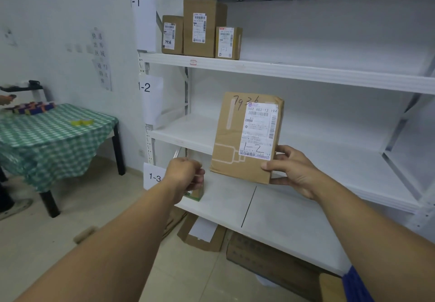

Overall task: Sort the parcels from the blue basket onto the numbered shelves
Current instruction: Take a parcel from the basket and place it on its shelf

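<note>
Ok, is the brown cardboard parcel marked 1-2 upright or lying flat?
Upright, slightly tilted: the brown cardboard parcel faces the camera label-first, the right hand gripping its lower right corner.

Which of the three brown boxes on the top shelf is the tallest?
The middle box on the top shelf: its top rises well above the left box and the right box that flank it.

Left hand (186,174) hides most of a small green-edged item (195,195); grip unclear. Parcel (228,141) label's fine print illegible. Cartons (204,238) under lowest shelf (282,214) partly hidden. Blue object (355,285) cut by bottom edge.
</note>
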